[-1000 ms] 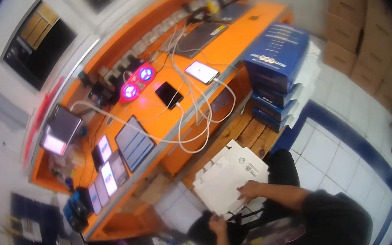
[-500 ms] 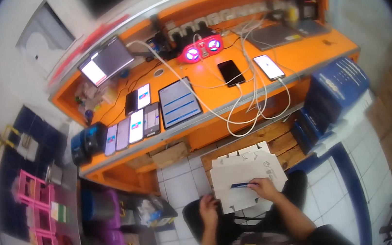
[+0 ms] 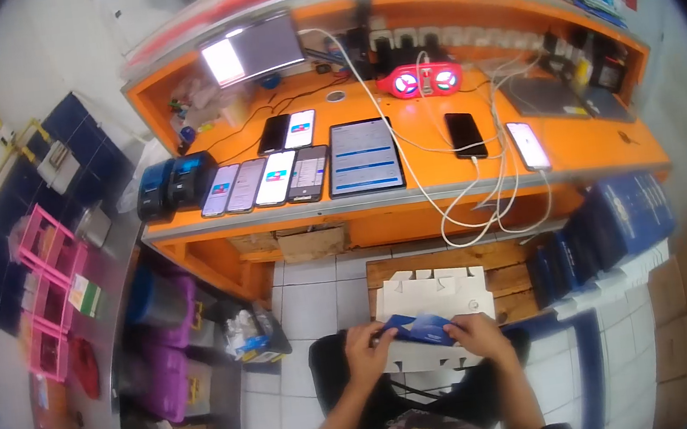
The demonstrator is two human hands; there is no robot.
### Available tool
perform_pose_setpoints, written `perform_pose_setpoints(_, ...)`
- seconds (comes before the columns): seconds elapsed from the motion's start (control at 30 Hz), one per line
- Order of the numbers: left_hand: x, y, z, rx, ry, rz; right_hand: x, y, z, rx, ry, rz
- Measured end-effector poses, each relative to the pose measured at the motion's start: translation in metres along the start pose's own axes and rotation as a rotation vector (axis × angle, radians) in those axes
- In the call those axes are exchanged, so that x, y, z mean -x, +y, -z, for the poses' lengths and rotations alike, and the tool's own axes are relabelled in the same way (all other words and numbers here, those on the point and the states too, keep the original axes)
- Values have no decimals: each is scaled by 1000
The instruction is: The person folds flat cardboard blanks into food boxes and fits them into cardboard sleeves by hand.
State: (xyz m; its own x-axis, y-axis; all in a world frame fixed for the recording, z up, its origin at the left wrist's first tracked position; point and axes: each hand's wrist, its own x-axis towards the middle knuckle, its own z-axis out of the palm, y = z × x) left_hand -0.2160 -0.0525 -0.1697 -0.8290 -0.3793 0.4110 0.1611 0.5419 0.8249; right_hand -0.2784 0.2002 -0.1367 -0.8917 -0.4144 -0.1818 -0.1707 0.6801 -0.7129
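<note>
Left hand (image 3: pixel 367 353) and right hand (image 3: pixel 476 335) grip a blue packet (image 3: pixel 422 331) between them, one at each end.
Its ends are hidden under the grip, its print too small to read; it is over pale cardboard (image 3: pixel 434 291), which covers part of a wooden platform (image 3: pixel 514 286). Beyond, an orange bench (image 3: pixel 589 154) carries phones (image 3: pixel 276 178) and a tablet (image 3: pixel 363 158), above white floor tiles (image 3: pixel 312 304). Blue boxes (image 3: pixel 635 213) stand right, contents unseen; pink baskets (image 3: pixel 52 353) at left hold blurred items.
</note>
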Motion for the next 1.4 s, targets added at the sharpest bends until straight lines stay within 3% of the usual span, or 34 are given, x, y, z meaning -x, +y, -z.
perform_pose_setpoints(0.13, 0, 15, 21, -36, -147, -139, 3, -12, 12, 4, -136, 30)
perform_pose_setpoints(0.17, 4, 18, 25, -47, -196, -85, 4, -13, 13, 2, -145, 34)
perform_pose_setpoints(0.3, 15, 27, 37, -67, -247, -4, 5, -13, 5, -324, -572, -11)
perform_pose_setpoints(0.47, 38, 46, 49, -164, -482, -228, 16, -3, -39, -324, -687, 44)
perform_pose_setpoints(0.53, 48, 37, 51, -185, -545, -177, 22, -6, -47, -292, -664, 117)
perform_pose_setpoints(0.6, 53, 17, 49, -83, -478, 100, 26, -20, -41, -351, -631, 70)
perform_pose_setpoints(0.63, 51, 23, 51, -86, -483, 101, 26, -20, -43, -275, -611, 75)
perform_pose_setpoints(0.7, 49, 38, 54, -138, -537, -118, 27, -22, -45, -202, -592, 77)
perform_pose_setpoints(0.8, 50, 34, 54, -95, -567, -165, 27, -30, -36, -138, -544, 153)
perform_pose_setpoints(1.07, 26, 23, 63, 63, -526, -52, 44, -56, 7, -75, -405, 144)
perform_pose_setpoints(1.23, 16, 22, 58, 60, -346, -6, 54, -62, 22, 98, -10, 59)
perform_pose_setpoints(1.27, 17, 22, 53, 63, -353, 7, 54, -65, 19, 97, -19, 47)
perform_pose_setpoints(1.33, 16, 26, 45, -41, -215, 38, 54, -64, 8, 195, 278, 148)
perform_pose_setpoints(1.4, 12, 34, 40, -74, -209, -11, 54, -63, -1, 276, 390, 125)
